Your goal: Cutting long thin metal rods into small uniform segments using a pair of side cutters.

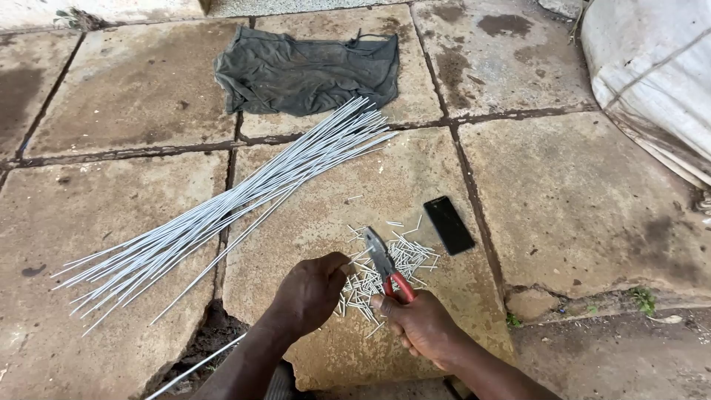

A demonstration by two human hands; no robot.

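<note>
Item: right hand [424,326], low centre of the stone-slab floor [578,200]. Fingers wrapped tight around the red handles of a pair of pliers [386,268]; the grey steel nose points up and away, toward the left hand. Whether the nose is parted or closed cannot be made out.

Item: left hand [311,290], just left of the pliers. Curled into a loose fist, fingertips pinched together near the plier nose. A thin wire [194,367] runs from under the wrist down to the lower left; the grip itself is hidden by the knuckles, so whether the hand clasps that wire cannot be told.

Item: heap of short cut wire pieces [404,255], lying on the slab directly beneath and beyond the plier nose, scattered between the two hands.

Item: bundle of long straight pale wires [222,211], fanned diagonally across the slabs, left of the hands.

Item: black phone [449,224], face up, just right of the cut pieces.

Item: dark green cloth [307,70], crumpled, beyond the bundle's far end.

Item: white sack [652,81], upper right edge.
</note>
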